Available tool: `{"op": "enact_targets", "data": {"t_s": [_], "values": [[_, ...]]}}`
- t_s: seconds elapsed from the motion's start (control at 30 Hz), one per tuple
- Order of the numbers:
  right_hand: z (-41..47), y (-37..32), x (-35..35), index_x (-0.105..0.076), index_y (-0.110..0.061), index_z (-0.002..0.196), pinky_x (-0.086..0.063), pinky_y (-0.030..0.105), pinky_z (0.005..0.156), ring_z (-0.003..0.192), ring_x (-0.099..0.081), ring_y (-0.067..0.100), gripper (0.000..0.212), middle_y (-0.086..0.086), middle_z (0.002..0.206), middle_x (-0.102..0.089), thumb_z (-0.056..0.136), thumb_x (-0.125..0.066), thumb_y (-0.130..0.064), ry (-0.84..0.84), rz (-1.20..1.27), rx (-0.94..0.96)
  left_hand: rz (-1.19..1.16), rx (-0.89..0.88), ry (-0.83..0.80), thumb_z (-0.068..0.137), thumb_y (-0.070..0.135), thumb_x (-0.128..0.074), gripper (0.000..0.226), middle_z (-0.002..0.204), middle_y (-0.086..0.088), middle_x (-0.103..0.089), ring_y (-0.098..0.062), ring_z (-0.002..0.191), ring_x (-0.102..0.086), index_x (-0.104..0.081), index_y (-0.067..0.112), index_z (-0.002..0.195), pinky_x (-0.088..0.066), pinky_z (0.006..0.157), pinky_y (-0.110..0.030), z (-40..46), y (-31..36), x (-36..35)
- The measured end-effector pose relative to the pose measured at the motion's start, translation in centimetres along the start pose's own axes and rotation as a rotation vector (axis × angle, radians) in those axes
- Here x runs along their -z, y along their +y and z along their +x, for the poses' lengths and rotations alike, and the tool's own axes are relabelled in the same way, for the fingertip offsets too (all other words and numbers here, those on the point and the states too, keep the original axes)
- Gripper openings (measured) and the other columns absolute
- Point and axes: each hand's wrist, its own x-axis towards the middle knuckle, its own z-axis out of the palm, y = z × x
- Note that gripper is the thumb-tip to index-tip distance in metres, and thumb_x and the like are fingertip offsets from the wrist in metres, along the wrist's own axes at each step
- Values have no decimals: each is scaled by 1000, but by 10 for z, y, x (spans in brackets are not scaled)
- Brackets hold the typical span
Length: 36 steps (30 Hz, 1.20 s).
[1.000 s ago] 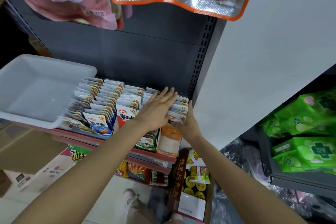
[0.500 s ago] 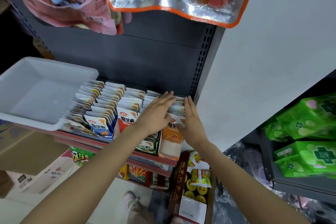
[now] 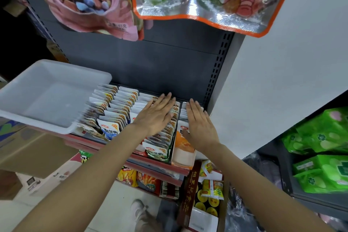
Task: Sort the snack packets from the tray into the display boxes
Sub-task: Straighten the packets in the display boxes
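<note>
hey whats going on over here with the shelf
A person is tidying snack packets that stand in rows in display boxes on a shelf. The left hand lies flat on the tops of one row and the right hand lies flat on the row at the far right, both with straight fingers, holding nothing. The white tray at the left of the shelf looks empty, so the sorting seems about done.
</note>
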Motion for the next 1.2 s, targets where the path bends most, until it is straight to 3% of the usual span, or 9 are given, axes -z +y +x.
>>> {"op": "enact_targets", "data": {"t_s": [0.1, 0.2, 0.3, 0.4, 0.6, 0.8, 0.93, 1.03, 1.2], "values": [[1, 0, -1, 5, -13, 151, 1, 26, 117, 145, 15, 18, 85, 4, 158, 17, 92, -55, -28, 18, 104, 1, -71, -1, -21, 103, 37, -18, 54, 157, 4, 14, -9, 143, 15, 5, 24, 150, 10, 114, -30, 2, 0, 3], [-5, -5, -6, 12, -20, 150, -10, 19, 109, 145, 11, 21, 98, 6, 155, 24, 87, -65, -19, 67, 465, -195, -253, -18, 0, 102, 39, -23, 55, 157, 5, 11, -4, 141, 16, 0, 25, 150, 9, 114, -26, -12, 1, 3], [-9, -6, -13, 16, -23, 149, -22, 23, 108, 144, -14, 23, 106, 7, 158, -4, 85, -68, -17, 87, 779, -377, -275, -31, 0, 101, 43, -25, 58, 156, 8, 15, -4, 140, 20, 2, 27, 149, 8, 114, -27, -28, 5, -3], [-6, -4, -11, 12, -22, 150, -38, 24, 97, 127, -46, 23, 99, 4, 145, -43, 88, -65, -18, 38, 821, -404, -175, -28, -26, 100, 44, -27, 60, 155, 5, 19, -9, 141, 21, 3, 28, 150, 11, 112, -27, -28, 7, -7], [-2, -8, -14, 9, -25, 150, -45, 36, 95, 119, -53, 28, 94, 9, 138, -50, 90, -62, -20, 37, 832, -466, -139, -21, -39, 100, 45, -31, 62, 156, 4, 19, -11, 142, 21, 2, 29, 150, 9, 114, -30, -25, 6, -9], [-4, -5, -19, 9, -22, 150, -38, 39, 105, 132, -39, 30, 100, 14, 147, -31, 86, -67, -23, 74, 707, -435, -59, -18, 14, 100, 46, -21, 59, 156, 2, 21, -14, 142, 22, 7, 27, 149, 11, 114, -31, -28, 9, -15], [-7, -11, -7, 3, -17, 151, -13, 34, 117, 145, -3, 27, 90, 12, 158, 0, 89, -62, -27, 165, 208, -231, -44, -7, 22, 101, 46, -15, 57, 155, 2, 24, -14, 141, 24, 11, 28, 148, 13, 114, -32, -29, 12, -17], [-6, -16, -1, -1, -13, 151, -8, 39, 120, 146, 1, 23, 81, 7, 159, 0, 92, -54, -32, 76, -46, -116, -69, -49, 26, 100, 47, -17, 58, 155, 4, 21, -13, 142, 21, 7, 28, 149, 11, 114, -31, -29, 5, -15], [-7, -23, 5, 2, -13, 151, -6, 40, 120, 146, 3, 21, 79, 6, 159, 4, 94, -49, -37, 6, -160, -168, -83, -65, 149, 100, 43, -30, 56, 159, 3, 1, -15, 146, 2, -9, 30, 150, -5, 119, -36, -37, -16, -10]]}}
